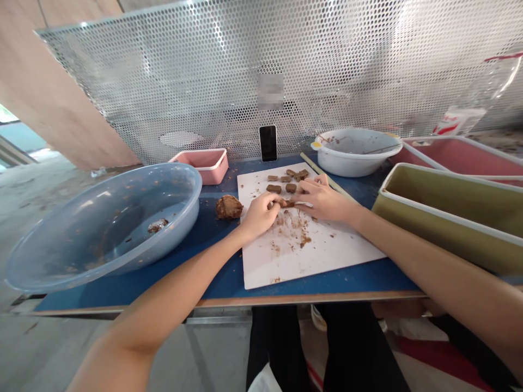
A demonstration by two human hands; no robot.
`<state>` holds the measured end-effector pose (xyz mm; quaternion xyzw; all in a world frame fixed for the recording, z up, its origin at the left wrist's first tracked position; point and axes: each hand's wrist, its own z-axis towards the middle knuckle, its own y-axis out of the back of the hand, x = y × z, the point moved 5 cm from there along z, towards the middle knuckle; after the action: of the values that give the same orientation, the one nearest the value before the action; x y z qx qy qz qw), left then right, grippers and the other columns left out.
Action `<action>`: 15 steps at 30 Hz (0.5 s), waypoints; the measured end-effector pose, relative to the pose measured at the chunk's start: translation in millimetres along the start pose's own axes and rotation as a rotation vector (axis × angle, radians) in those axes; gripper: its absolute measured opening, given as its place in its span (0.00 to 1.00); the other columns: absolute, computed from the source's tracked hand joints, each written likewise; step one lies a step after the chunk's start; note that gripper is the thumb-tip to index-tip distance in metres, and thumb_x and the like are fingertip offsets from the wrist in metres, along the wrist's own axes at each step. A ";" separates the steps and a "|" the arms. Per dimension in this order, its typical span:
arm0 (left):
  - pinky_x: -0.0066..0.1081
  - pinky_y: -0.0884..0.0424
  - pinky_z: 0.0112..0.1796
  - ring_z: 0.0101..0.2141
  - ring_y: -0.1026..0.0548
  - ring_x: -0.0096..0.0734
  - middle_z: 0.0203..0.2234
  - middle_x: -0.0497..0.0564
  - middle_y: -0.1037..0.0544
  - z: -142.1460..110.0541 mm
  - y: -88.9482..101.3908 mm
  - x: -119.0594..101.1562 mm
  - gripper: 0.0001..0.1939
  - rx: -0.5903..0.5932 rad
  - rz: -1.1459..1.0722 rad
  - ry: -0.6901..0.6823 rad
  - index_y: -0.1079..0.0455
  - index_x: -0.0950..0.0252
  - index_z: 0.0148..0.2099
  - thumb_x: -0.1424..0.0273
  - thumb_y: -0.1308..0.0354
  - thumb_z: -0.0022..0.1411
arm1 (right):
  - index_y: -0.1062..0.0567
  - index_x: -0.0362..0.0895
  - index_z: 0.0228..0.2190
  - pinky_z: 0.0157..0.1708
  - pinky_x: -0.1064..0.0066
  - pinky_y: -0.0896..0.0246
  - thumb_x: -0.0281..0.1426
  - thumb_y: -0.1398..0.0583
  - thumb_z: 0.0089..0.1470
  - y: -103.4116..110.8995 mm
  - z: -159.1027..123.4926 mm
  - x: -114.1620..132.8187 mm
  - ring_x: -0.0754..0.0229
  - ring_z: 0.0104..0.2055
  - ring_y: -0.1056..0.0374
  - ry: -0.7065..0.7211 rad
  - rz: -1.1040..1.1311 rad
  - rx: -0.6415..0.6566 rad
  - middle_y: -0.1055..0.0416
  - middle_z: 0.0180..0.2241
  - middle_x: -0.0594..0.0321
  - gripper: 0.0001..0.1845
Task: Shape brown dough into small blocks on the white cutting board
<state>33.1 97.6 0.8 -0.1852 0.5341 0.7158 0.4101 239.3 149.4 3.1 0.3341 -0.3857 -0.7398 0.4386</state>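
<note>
A small piece of brown clay (288, 204) lies low over the white board (269, 267), between my two hands. My left hand (260, 213) has its thumb and fingers closed on the left end of it. From the other side, the fingers of my right hand (322, 200) press on its right end and partly hide it. Just beyond the hands, several short brown clay blocks (273, 189) lie on the board. Wet brown smears and crumbs (304, 239) mark the board's surface. To the left of my left hand sits a rough clay lump (229, 207).
A large blue basin (163, 247) stands at the left, near a small pink bin (212, 169). A phone (268, 144) leans upright at the back. Along the right are a thin stick (327, 175), a white basin (355, 163), a green planter box (441, 209) and pink trays (461, 155).
</note>
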 end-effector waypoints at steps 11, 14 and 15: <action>0.41 0.21 0.51 0.44 0.20 0.40 0.47 0.55 0.18 -1.5 0.3 -0.5 0.14 0.047 0.142 -0.079 0.18 0.62 0.50 0.76 0.45 0.74 | 0.15 0.47 0.56 0.56 0.50 0.47 0.34 0.46 0.78 40.0 1.6 3.8 0.45 0.51 0.25 -0.212 -0.007 -0.072 0.22 0.47 0.52 0.21; 0.45 0.21 0.54 0.46 0.20 0.42 0.52 0.58 0.20 -1.3 0.0 2.2 0.16 0.100 0.254 -0.107 0.18 0.62 0.57 0.72 0.46 0.77 | 0.17 0.46 0.59 0.59 0.47 0.45 0.41 0.48 0.79 76.5 -15.2 -8.1 0.43 0.53 0.23 -0.384 -0.069 -0.111 0.18 0.49 0.51 0.24; 0.46 0.22 0.57 0.51 0.21 0.45 0.53 0.59 0.21 -1.1 -0.5 2.5 0.17 0.115 0.295 -0.140 0.18 0.63 0.58 0.73 0.47 0.77 | 0.18 0.47 0.59 0.60 0.47 0.44 0.42 0.49 0.79 87.2 -25.9 -16.7 0.43 0.53 0.22 -0.447 -0.101 -0.084 0.17 0.51 0.51 0.25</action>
<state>31.8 97.5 -1.7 -0.0306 0.5658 0.7475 0.3467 301.5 129.7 68.6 0.1622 -0.4247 -0.8319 0.3182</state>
